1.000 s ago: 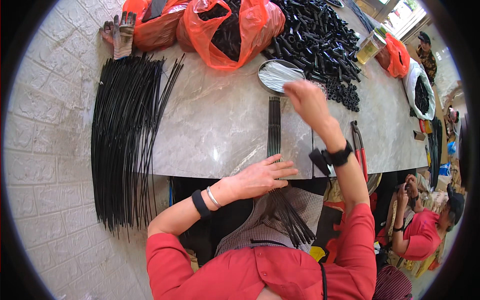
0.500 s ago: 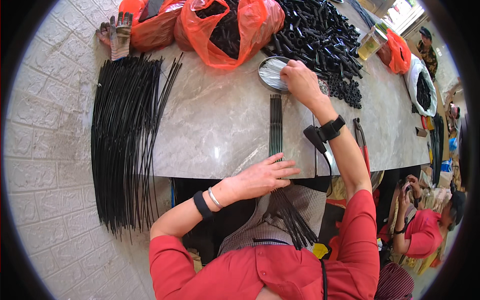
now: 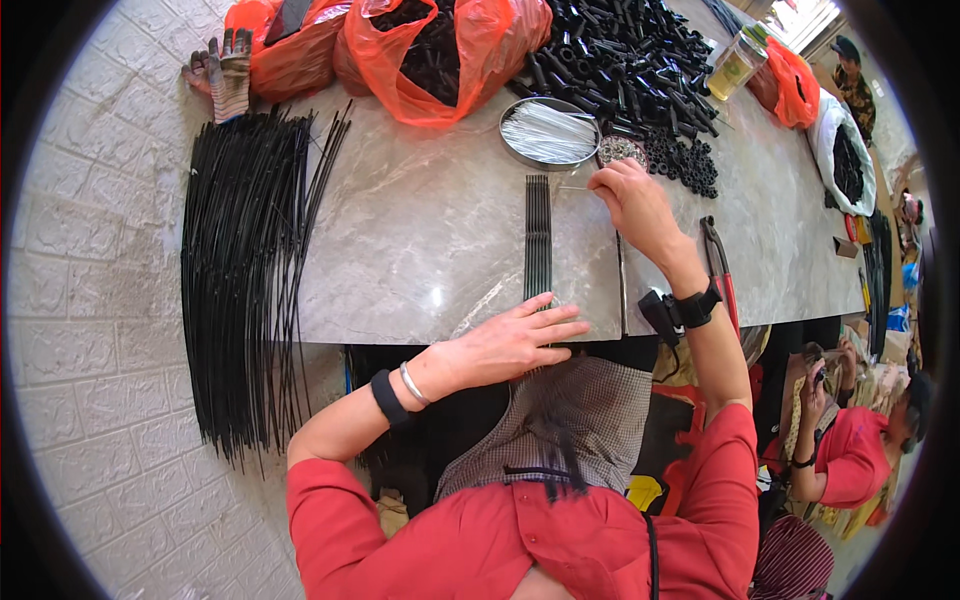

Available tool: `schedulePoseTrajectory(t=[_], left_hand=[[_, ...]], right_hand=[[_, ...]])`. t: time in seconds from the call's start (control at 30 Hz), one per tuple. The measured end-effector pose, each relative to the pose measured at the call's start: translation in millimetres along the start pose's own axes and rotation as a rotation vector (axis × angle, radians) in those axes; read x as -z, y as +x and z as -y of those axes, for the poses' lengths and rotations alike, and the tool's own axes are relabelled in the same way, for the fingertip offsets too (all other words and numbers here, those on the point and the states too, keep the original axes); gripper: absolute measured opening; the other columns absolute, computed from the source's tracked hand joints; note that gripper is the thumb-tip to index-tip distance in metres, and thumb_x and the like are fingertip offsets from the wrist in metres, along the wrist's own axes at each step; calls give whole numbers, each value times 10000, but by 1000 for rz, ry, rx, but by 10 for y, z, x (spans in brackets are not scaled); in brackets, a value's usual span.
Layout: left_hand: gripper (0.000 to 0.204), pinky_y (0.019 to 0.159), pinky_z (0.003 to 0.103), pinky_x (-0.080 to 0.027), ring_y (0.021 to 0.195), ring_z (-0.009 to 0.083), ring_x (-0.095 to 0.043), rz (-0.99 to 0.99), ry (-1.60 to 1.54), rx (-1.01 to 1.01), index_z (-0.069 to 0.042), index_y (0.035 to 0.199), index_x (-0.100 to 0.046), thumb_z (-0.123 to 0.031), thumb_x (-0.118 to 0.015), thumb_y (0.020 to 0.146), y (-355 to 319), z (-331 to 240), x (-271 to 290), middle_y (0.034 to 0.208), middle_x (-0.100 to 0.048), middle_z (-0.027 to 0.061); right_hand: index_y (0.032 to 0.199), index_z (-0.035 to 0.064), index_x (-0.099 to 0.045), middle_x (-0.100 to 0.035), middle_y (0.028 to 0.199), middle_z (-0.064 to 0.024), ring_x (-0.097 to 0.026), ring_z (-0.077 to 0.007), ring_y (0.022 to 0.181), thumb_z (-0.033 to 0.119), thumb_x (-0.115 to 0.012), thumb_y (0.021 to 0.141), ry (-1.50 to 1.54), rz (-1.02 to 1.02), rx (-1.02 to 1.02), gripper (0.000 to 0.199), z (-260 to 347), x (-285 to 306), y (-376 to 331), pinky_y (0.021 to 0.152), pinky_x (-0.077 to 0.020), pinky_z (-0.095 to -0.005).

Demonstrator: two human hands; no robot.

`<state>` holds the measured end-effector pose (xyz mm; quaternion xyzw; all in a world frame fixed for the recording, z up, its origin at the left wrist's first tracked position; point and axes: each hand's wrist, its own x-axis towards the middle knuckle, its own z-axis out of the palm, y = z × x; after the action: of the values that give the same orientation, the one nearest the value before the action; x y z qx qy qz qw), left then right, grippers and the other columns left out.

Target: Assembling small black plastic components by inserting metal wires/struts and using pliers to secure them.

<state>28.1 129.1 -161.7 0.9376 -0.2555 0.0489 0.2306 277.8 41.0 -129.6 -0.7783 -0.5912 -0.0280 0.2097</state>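
A flat row of slim black rods (image 3: 538, 230) lies on the grey table, its far ends lined up. My left hand (image 3: 505, 343) rests across their near part at the table edge, fingers stretched and spread. The near ends pass under it toward my lap, where they are blurred. Between thumb and fingers of my right hand (image 3: 638, 208) is a thin pale stick (image 3: 573, 187), its tip pointing left at the rods' far ends. Just beyond stands a round metal tin (image 3: 512, 155) of similar white sticks. Beside it, partly behind my right hand, sits a small dish of tiny pieces (image 3: 622, 150).
A large bundle of long black rods (image 3: 240, 270) overhangs the table's left edge, with a glove (image 3: 230, 80) behind it. Red plastic bags (image 3: 455, 85) and heaped black tubular parts (image 3: 630, 60) fill the back. Red-handled pliers (image 3: 722, 270) lie right. A co-worker (image 3: 860, 450) sits at the right.
My right hand has left the tin and moved nearer, now with a thin pale stick in its fingers. My left hand stays on the rods. The whole view has shifted slightly.
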Motion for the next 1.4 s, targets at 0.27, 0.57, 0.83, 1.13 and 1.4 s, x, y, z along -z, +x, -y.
schedulePoseTrajectory(t=[0.27, 0.57, 0.83, 1.13, 1.4], left_hand=[[358, 1126, 485, -279, 1378, 278, -313, 23, 15, -23, -115, 1130, -605, -136, -644, 775, -28, -32, 16, 1454, -390, 68], [368, 1122, 490, -283, 1365, 281, -336, 18, 11, -20, -110, 1137, -606, -118, -639, 770, -21, -19, 12, 1452, -393, 73], [360, 1129, 492, -270, 1376, 279, -318, 18, -23, -15, -102, 1140, -606, -111, -636, 781, -10, 4, 17, 1454, -392, 76], [329, 1128, 493, -273, 1379, 277, -312, 13, -21, -20, -104, 1142, -607, -138, -629, 816, -35, -4, -18, 1449, -397, 76], [323, 1126, 497, -276, 1377, 276, -314, 14, -16, -20, -104, 1142, -605, -139, -627, 822, -29, 2, 0, 1448, -397, 76]], right_hand=[[846, 100, -664, -617, 882, -36, -555, -229, 937, 96, -544, 832, -97, -87, -29, 120, -14, -243, -1, 814, -402, -388], [859, 100, -667, -618, 894, -37, -553, -233, 948, 114, -551, 834, -77, -123, -57, 120, -35, -305, 34, 810, -395, -404], [883, 107, -681, -625, 924, -39, -551, -238, 977, 135, -556, 850, -88, -101, -101, 132, -34, -330, 68, 852, -400, -420], [881, 103, -677, -622, 923, -33, -552, -239, 965, 147, -577, 857, -69, -99, -110, 111, 8, -296, 69, 839, -403, -404], [887, 100, -677, -617, 911, -35, -554, -240, 952, 145, -580, 865, -91, -93, -109, 109, -14, -289, 66, 822, -404, -397]])
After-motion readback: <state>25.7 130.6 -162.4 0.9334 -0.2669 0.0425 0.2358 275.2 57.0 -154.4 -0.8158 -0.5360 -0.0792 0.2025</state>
